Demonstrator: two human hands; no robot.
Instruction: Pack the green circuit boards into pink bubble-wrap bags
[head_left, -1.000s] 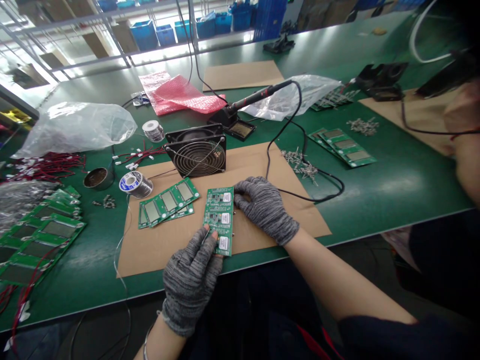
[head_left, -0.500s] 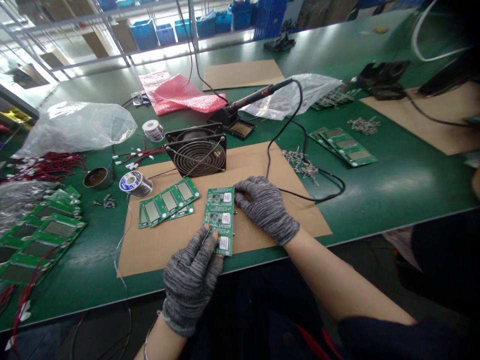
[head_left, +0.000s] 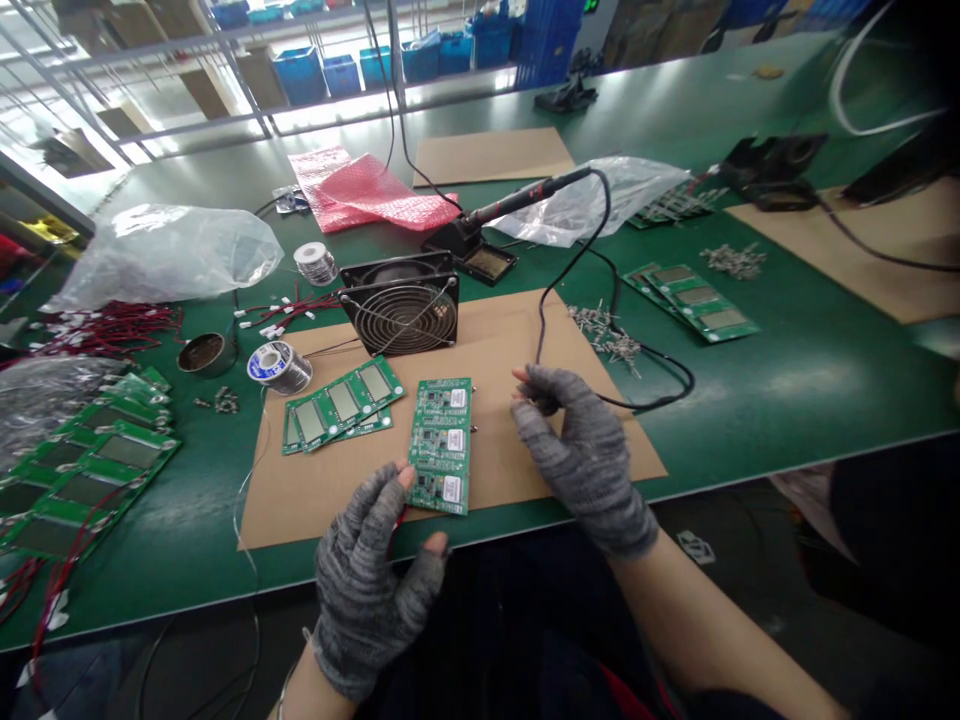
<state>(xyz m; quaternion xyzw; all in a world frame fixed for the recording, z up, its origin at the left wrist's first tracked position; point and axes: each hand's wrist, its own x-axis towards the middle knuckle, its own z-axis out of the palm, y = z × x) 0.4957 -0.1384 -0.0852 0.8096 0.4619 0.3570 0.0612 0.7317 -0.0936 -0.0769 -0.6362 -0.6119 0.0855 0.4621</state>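
Note:
A green circuit board [head_left: 441, 440] with three white-labelled parts lies on the brown cardboard [head_left: 510, 350] near the table's front edge. My left hand [head_left: 379, 565], in a grey glove with bare fingertips, rests by the board's lower left corner, thumb spread from the fingers. To the right of the board is my right hand [head_left: 574, 440], in the same kind of glove and clear of the board. Its fingers curl toward the thumb, and whether anything small is between them is hidden. Small metal pins stick out at the board's right edge. Two overlapping display boards [head_left: 343, 402] lie to the left.
Behind the boards stands a black fan [head_left: 405, 312], with a soldering iron [head_left: 517, 200] in its holder beyond. Its cable [head_left: 544, 300] loops down on the right. Solder spools [head_left: 279, 368], a metal cup [head_left: 204, 353], a board pile [head_left: 90, 480] and loose metal parts [head_left: 611, 338] lie around.
My right hand has moved off the board toward the right. My left hand has slid down and left, and its thumb has come off the board. The whole board now shows.

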